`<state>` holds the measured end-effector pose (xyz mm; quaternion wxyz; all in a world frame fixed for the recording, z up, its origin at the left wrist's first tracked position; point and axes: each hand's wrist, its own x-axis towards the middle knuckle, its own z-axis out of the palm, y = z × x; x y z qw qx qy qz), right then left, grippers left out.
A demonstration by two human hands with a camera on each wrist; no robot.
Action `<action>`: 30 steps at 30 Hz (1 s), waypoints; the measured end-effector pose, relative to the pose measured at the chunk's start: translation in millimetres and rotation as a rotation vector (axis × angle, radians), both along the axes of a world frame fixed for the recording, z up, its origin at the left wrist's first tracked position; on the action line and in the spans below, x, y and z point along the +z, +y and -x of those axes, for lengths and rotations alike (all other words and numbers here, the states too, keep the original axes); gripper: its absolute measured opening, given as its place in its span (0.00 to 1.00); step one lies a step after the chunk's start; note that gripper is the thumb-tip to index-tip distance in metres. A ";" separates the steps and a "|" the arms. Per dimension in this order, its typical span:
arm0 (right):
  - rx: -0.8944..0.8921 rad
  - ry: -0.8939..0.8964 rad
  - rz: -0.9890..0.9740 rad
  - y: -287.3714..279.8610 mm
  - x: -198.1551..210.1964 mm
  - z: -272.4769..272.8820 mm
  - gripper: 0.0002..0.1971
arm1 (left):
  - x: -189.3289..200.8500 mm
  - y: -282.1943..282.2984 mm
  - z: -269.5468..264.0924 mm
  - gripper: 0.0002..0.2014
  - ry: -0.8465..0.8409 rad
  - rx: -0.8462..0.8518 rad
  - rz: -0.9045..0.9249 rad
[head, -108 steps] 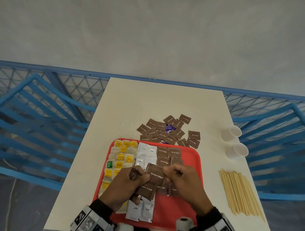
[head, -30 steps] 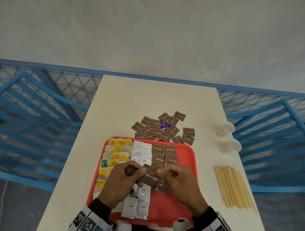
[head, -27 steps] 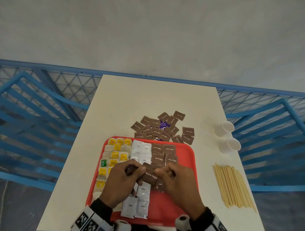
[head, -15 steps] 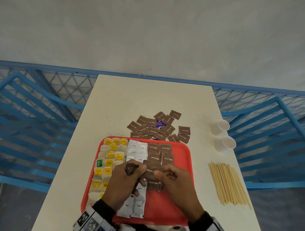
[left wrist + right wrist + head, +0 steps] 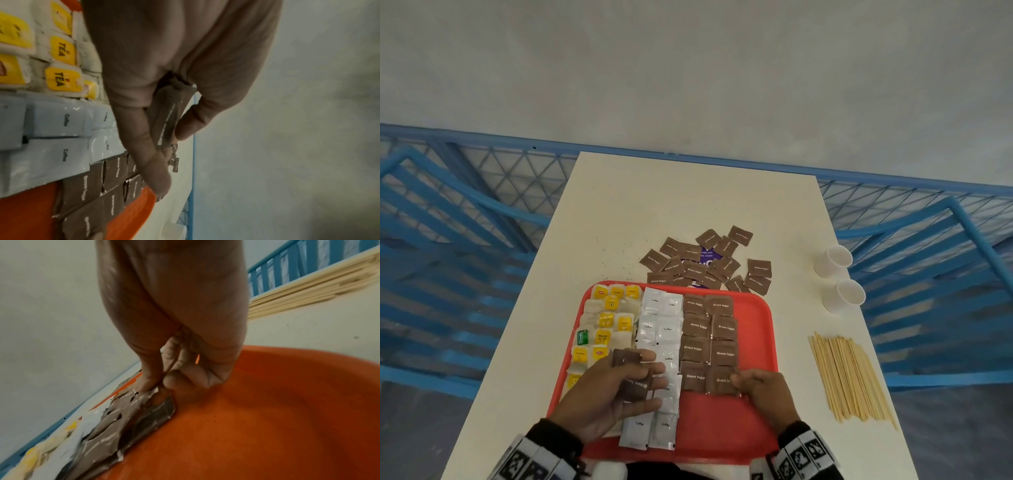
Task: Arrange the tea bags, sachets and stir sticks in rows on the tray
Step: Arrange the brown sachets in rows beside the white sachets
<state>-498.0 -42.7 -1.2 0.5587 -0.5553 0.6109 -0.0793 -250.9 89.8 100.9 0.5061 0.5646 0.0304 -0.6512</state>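
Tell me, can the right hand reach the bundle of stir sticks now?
Probably yes. The stir sticks lie on the table beside the tray, nothing between, but the right hand first has to leave the brown sugar sachet.

A cream desk (image 5: 688,205) stood against a plain grey wall (image 5: 688,68). Blue metal railings (image 5: 465,222) with mesh flanked it on both sides.
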 end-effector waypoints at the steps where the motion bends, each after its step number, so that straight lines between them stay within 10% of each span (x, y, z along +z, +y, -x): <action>1: -0.004 0.037 0.015 -1.4 -6.1 -2.5 0.07 | 1.2 0.1 -1.0 0.14 0.031 -0.002 0.005; 7: -0.026 0.261 0.146 -3.2 -15.2 -10.9 0.18 | 5.9 -1.8 -1.7 0.20 0.160 -0.017 0.049; 13: -0.069 0.003 0.263 -8.4 51.8 -27.2 0.22 | 16.1 -3.4 -2.0 0.17 0.215 -0.043 0.162; 23: 0.275 -0.343 0.179 19.6 139.2 -85.5 0.04 | 37.1 -8.1 13.3 0.11 -0.405 -0.213 0.145; 30: 0.267 -0.502 -0.039 24.5 142.0 -82.7 0.10 | 33.0 -4.1 7.9 0.12 -0.432 -0.183 0.192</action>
